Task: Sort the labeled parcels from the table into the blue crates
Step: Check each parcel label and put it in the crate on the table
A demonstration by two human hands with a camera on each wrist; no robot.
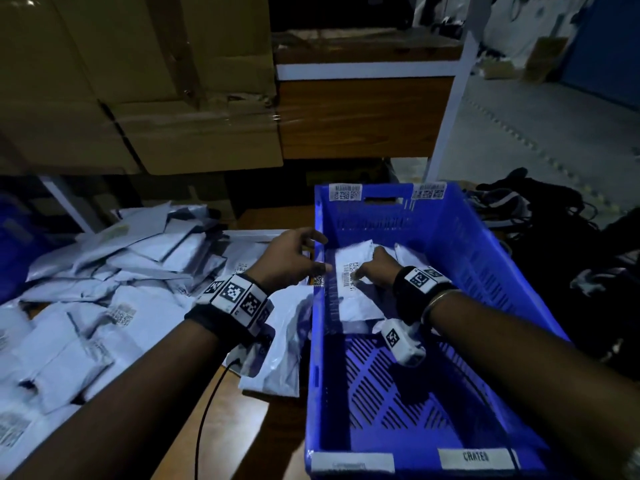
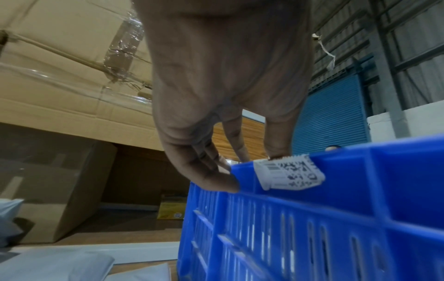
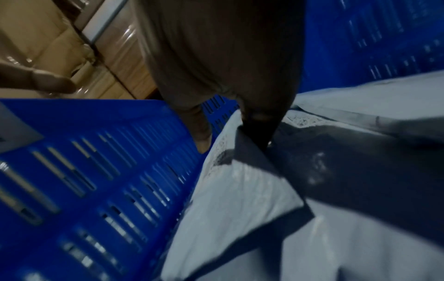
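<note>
A blue slatted crate (image 1: 485,258) stands at the table's right end, with a few white parcels lying at its far end. My right hand (image 1: 372,268) is inside it and pinches a white labeled parcel (image 1: 360,299) low over the crate floor. In the right wrist view, the right hand (image 3: 230,133) has its thumb at the edge of the parcel (image 3: 240,199) and its fingers dug into a fold. My left hand (image 1: 304,258) is open with spread fingers. Its fingertips (image 2: 225,182) touch the rim of the crate (image 2: 312,218) beside a barcode sticker (image 2: 288,174).
A loose heap of white labeled parcels (image 1: 104,289) covers the wooden table (image 1: 225,410) to the left of the crate. Wrapped cardboard boxes (image 1: 138,81) tower behind it. Dark bags (image 1: 571,237) lie on the floor to the right. The crate's near half shows bare floor.
</note>
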